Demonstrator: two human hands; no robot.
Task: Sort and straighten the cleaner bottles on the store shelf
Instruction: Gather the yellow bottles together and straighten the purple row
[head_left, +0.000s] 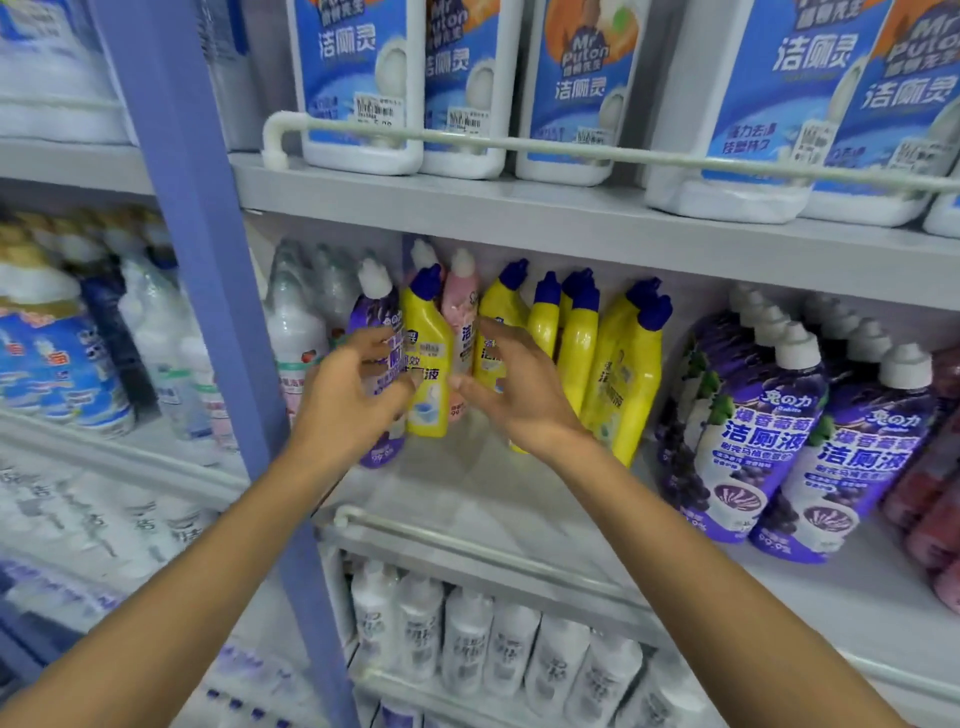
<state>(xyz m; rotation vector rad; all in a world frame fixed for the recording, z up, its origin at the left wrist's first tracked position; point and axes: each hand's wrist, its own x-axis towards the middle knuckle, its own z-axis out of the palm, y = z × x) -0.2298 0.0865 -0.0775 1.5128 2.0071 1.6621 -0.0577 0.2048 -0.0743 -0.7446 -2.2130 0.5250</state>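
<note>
Cleaner bottles stand mixed on the middle shelf (467, 499). Nearest, the left hand (353, 400) curls round a purple white-capped plastic bottle (376, 332); whether it squeezes, I cannot tell. The right hand (511, 389), fingers spread, rests against yellow blue-capped bottles (576, 343). Between them stands one yellow bottle (428, 364), a pink one (460, 312) behind. Sorting seems underway; next probably calls for moving the purple bottle towards its matching group (769, 431) at right.

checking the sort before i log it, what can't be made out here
Head view only:
- Purple bottle: lower label hidden by the left hand.
- Yellow bottle: its base hidden by the right hand.
- Either hand's grip: cannot tell.
- White jugs: tops cut off by the frame's upper edge.
- Left bay bottles: blurred.
</note>
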